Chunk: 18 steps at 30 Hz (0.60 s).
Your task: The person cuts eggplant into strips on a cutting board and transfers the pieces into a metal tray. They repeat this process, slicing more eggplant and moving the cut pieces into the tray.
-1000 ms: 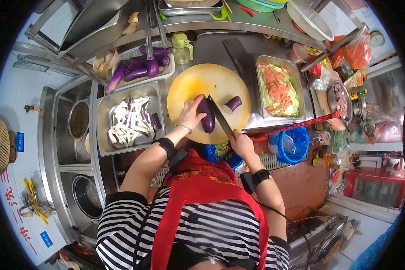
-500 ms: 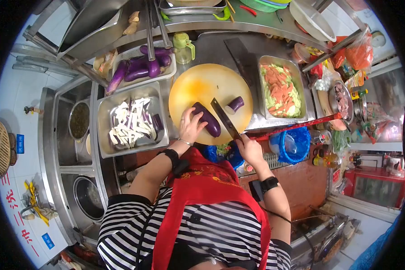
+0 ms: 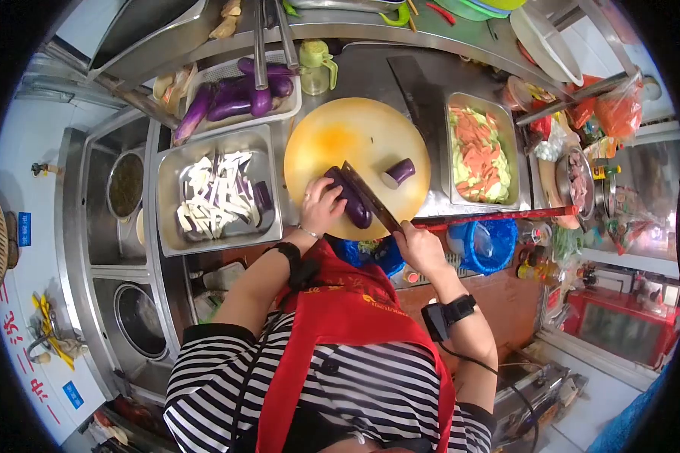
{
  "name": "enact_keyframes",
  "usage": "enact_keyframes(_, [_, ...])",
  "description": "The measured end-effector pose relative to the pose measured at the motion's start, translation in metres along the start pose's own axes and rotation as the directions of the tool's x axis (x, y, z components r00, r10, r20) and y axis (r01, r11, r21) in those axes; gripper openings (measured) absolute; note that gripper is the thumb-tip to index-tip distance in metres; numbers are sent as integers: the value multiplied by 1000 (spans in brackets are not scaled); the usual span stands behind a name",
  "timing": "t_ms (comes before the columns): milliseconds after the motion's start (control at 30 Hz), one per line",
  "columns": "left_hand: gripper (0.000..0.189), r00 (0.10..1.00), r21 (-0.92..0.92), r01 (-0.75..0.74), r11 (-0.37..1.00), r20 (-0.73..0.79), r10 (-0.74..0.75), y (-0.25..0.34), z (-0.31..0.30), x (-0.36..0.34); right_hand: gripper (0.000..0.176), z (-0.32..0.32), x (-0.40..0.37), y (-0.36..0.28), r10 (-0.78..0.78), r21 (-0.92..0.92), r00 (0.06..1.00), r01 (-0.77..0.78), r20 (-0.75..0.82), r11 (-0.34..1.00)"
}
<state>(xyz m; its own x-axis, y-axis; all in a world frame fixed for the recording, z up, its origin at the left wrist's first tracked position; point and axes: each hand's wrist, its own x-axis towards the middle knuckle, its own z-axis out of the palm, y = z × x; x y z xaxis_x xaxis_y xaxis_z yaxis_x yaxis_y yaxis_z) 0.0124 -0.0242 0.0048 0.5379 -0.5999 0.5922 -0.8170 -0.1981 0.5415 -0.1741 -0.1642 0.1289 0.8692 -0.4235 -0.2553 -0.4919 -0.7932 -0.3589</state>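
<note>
On the round cutting board [image 3: 389, 124], a dark purple eggplant [image 3: 357, 214] lies lengthwise, pointing toward me. My left hand [image 3: 323, 205] grips its left side, fingers curled over the top. In my right hand [image 3: 421, 249] is the handle of a kitchen knife [image 3: 372, 198]; its long dark blade lies along the eggplant's right side, overlapping it in this view, close to my left fingertips. A short cut eggplant chunk [image 3: 399, 173] rests farther right on the board, its pale cut face showing.
Left of the board stands a steel tray [image 3: 172, 177] of eggplant strips, with whole eggplants [image 3: 230, 102] in a white basket behind. A steel pan [image 3: 516, 177] of sliced vegetables is on the right. A glass jug [image 3: 317, 68] stands behind the board; a metal shelf [image 3: 370, 29] crosses above.
The knife blade has moved left, from beside the eggplant to right against it. My left hand stays on the eggplant, and the camera view has shifted slightly.
</note>
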Motion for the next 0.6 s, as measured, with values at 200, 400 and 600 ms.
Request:
enact_keyframes(200, [31, 999, -3, -33, 999, -8, 33, -5, 3, 0, 24, 8, 15, 1, -11, 33, 999, 10, 34, 999])
enact_keyframes(400, [34, 1000, -15, -22, 1000, 10, 23, -4, 6, -2, 22, 64, 40, -3, 1, -62, 999, 1, 33, 998])
enact_keyframes(600, [36, 1000, -13, -14, 1000, 9, 14, -6, 7, -4, 22, 74, 29, 8, 4, -40, 1000, -3, 16, 999])
